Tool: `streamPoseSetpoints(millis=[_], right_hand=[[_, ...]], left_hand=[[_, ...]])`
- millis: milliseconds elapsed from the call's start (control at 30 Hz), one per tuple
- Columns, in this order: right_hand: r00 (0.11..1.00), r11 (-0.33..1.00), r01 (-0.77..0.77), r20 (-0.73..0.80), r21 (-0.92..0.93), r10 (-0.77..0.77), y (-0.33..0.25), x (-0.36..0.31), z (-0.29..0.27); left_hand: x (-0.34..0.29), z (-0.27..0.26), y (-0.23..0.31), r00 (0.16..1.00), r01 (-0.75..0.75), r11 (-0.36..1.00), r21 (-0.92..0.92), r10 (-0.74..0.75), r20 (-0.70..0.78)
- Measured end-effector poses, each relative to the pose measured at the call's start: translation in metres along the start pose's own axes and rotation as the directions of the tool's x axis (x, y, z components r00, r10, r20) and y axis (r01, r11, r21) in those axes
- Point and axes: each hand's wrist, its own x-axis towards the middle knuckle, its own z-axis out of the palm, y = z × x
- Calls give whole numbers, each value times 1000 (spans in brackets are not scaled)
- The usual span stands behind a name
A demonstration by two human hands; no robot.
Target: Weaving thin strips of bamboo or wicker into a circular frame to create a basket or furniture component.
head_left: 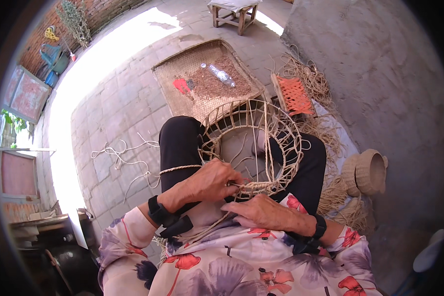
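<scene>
A round openwork basket frame (269, 186) of pale twisted straw cord and thin ribs rests on my lap between my knees. My left hand (213, 181) is closed at its near rim, with thumb and forefinger pinched on the cord there. A length of twisted cord (180, 168) runs across my left thigh to this hand. My right hand (262, 213) lies just below the same rim, fingers curled, pinching a strand. From its fingertips a loose cord (207, 230) trails down to the left over my lap. The exact grip under my right fingers is partly hidden.
Ahead lies a shallow woven tray (195, 103) with brown bits, a clear plastic bottle (222, 75) and a red item (182, 86). To the right are straw bundles (311, 81), an orange-strapped stool (294, 96) and woven baskets (369, 171). Loose strands (118, 155) lie left.
</scene>
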Motion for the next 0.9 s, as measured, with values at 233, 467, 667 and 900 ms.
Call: streamPoseSetpoints(millis=[233,467,667,900], right_hand=[[976,941,-45,188,-335,113,13,8,12],[977,976,-28,199,-217,72,24,-13,12],[957,989,-84,268,-124,115,24,-6,14],[959,983,-155,252,95,126,-2,-34,-34]], left_hand=[[9,-9,1,968,158,985,-64,-142,206],[10,1,6,971,177,984,11,-177,161],[3,33,24,970,33,968,249,29,-241],[6,40,31,980,136,930,343,-76,-184]])
